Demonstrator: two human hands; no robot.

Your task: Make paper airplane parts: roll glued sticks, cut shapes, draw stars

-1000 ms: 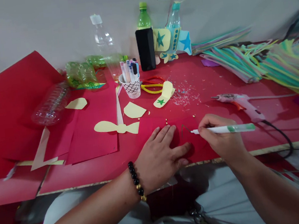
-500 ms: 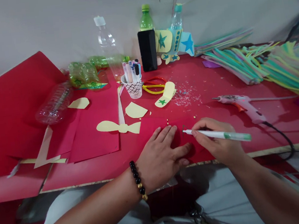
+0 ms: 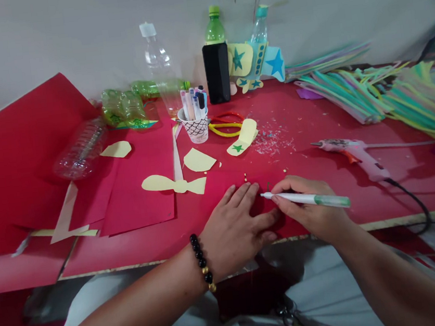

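Note:
My left hand point(image 3: 236, 223) lies flat, fingers spread, on a sheet of red paper point(image 3: 220, 183) by the table's front edge. Between the fingers of my right hand point(image 3: 312, 202) is a white marker point(image 3: 304, 198) with a green end, its tip on or just over the red paper beside my left fingertips. A short dark line shows on the paper near the tip. Left of my hands lies a pale yellow propeller-shaped cutout point(image 3: 181, 186). Beyond them are a yellow cutout with a green star point(image 3: 243, 138) and a plain yellow scrap point(image 3: 199, 160).
A pink glue gun point(image 3: 354, 155) with its cord lies at right. Behind stand a patterned cup of pens point(image 3: 194, 123), scissors point(image 3: 225, 128), a black phone point(image 3: 217, 74) and plastic bottles point(image 3: 158, 60). Pipe cleaners point(image 3: 351, 95) are piled far right; large red sheets point(image 3: 25, 169) lie left.
My right hand and the marker have moved slightly left, bringing the tip closer to my left fingers. My left hand stays flat in place. The view has shifted slightly.

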